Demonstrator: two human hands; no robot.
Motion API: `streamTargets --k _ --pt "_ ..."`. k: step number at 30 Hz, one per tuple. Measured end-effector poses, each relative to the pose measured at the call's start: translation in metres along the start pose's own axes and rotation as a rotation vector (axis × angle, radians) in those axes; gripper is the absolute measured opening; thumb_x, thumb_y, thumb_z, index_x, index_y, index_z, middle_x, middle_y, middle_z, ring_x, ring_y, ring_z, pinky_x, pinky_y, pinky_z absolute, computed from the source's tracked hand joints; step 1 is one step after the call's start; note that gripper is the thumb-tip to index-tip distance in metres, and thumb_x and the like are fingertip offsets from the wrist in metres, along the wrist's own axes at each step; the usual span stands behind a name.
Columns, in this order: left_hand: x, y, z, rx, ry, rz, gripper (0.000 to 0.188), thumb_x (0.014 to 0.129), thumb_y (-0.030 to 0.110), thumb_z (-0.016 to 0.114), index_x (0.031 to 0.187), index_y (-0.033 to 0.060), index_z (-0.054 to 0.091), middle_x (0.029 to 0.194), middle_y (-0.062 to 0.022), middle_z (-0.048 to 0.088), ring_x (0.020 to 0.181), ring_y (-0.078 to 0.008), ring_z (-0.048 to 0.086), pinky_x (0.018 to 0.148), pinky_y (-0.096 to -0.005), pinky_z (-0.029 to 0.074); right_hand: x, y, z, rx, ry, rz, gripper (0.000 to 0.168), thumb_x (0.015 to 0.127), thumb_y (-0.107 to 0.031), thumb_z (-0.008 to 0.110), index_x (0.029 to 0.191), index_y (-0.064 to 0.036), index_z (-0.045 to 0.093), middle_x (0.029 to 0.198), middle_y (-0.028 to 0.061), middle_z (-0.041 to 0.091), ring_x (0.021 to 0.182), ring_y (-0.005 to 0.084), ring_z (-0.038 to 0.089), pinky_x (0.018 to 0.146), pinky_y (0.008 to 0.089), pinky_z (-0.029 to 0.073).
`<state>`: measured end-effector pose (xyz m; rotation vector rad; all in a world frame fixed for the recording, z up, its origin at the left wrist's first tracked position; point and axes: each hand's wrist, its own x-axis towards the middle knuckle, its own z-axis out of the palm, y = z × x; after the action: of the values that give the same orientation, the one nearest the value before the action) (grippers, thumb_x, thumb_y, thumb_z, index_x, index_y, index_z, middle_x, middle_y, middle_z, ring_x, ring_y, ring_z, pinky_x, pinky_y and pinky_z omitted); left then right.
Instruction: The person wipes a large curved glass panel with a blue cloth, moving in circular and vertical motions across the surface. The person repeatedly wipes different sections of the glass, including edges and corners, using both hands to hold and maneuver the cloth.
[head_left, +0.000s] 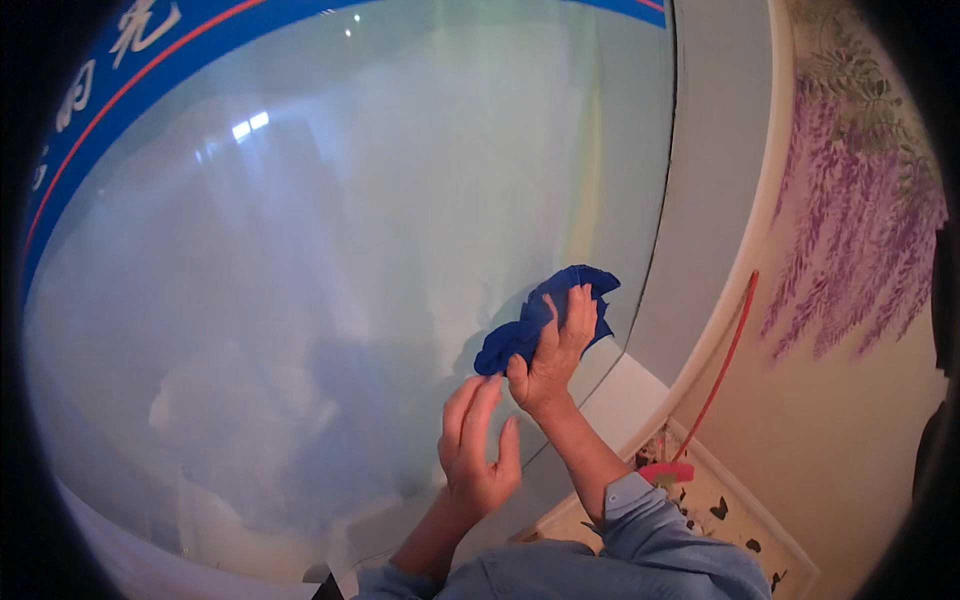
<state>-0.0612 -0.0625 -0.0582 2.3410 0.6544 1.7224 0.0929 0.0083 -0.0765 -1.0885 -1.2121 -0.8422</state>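
A crumpled dark blue cloth (511, 343) lies against the lower right part of a large glass pane (360, 247). My right hand (559, 349) is spread over the cloth and holds it to the glass, with folds showing on both sides of the fingers. Just left of it, my left hand (476, 450) is raised with bent fingers apart and nothing in it. Its fingertips are close to the cloth's lower edge; whether they touch it, I cannot tell.
A grey border (712, 150) edges the pane on the right. Beyond it is a wall with painted purple wisteria (847, 210). A long red handle (724, 360) leans there above a pink broom or dustpan head (667, 472). Dark scraps (718, 508) litter the floor. A blue banner (112, 82) bears writing.
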Motion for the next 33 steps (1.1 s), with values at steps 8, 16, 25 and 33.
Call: streamTargets --k 8,16,25,33 --pt "-0.009 -0.004 0.040 -0.055 -0.078 -0.124 0.057 0.079 -0.011 0.064 0.133 -0.0066 0.048 0.112 -0.0170 0.051 0.091 -0.0232 0.059 0.080 -0.0319 0.054 -0.072 0.030 -0.003 0.003 -0.027 0.108 0.068 0.096 -0.057 0.039 0.138 -0.004 0.046 0.152 0.0262 0.027 0.139 0.0485 0.028 0.110 0.0647 0.019" --pt "-0.007 -0.005 0.060 -0.057 -0.053 -0.083 0.059 0.080 -0.010 0.063 0.137 -0.0062 0.045 0.118 -0.0191 0.049 0.095 -0.0230 0.059 0.077 -0.0308 0.056 -0.059 0.044 -0.009 -0.001 -0.055 0.114 0.066 0.094 -0.052 0.045 0.140 -0.005 0.044 0.152 0.0257 0.025 0.139 0.0489 0.027 0.110 0.0650 0.018" --pt "-0.008 0.004 0.072 -0.052 -0.022 -0.156 0.061 0.082 -0.010 0.062 0.140 -0.0047 0.044 0.125 -0.0207 0.046 0.096 -0.0238 0.062 0.078 -0.0316 0.057 -0.043 0.054 -0.013 0.014 -0.059 0.059 0.066 0.094 -0.052 0.046 0.139 -0.005 0.046 0.152 0.0249 0.026 0.140 0.0478 0.026 0.111 0.0636 0.018" --pt "-0.016 0.001 0.086 -0.017 0.017 -0.193 0.059 0.082 -0.004 0.064 0.138 -0.0022 0.047 0.126 -0.0181 0.047 0.094 -0.0231 0.064 0.077 -0.0328 0.056 -0.047 0.067 -0.014 0.004 -0.084 0.005 0.064 0.095 -0.052 0.043 0.137 -0.004 0.047 0.152 0.0245 0.027 0.140 0.0476 0.026 0.110 0.0636 0.017"
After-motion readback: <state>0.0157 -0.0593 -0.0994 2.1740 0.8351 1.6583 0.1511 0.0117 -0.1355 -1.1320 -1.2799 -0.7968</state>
